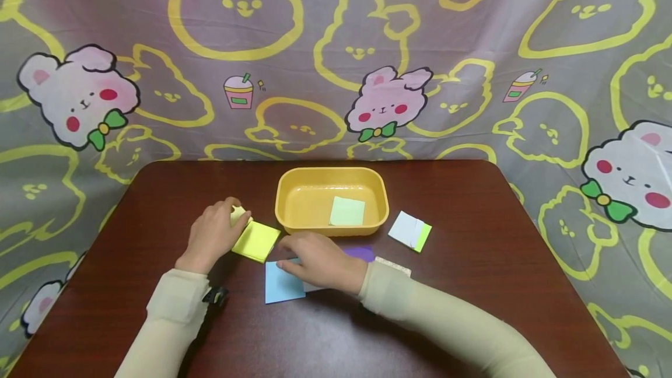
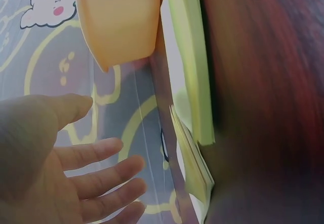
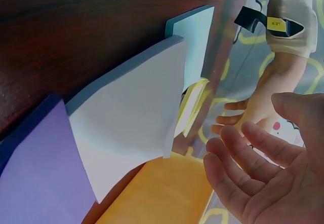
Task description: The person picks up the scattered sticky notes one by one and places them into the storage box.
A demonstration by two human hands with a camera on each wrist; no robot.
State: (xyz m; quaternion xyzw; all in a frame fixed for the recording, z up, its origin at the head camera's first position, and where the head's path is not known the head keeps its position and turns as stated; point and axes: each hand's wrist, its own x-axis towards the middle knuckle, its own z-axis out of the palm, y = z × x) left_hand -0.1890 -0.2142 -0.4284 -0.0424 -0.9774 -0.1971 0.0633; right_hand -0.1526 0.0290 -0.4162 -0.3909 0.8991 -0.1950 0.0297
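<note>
In the head view my left hand (image 1: pixel 211 233) is beside a small pale yellow pad (image 1: pixel 238 214) and a bright yellow pad (image 1: pixel 256 241). The left wrist view shows this hand (image 2: pixel 86 171) with parted fingers, apart from the pale pad (image 2: pixel 195 171) and the longer yellow one (image 2: pixel 197 67). My right hand (image 1: pixel 322 261) is over a light blue pad (image 1: pixel 284 286) and a whitish pad (image 1: pixel 314 287). Its fingers are loosely bent and hold nothing in the right wrist view, where the right hand (image 3: pixel 266 165) hangs clear of the whitish pad (image 3: pixel 131 102).
A yellow tray (image 1: pixel 299 231) behind the hands contains a pale green pad (image 1: pixel 347 212). Right of it lies a white pad (image 1: pixel 405 229) with a bright green strip (image 1: pixel 422 237). A purple pad (image 1: pixel 361 253) and a speckled one (image 1: pixel 392 265) lie by my right wrist.
</note>
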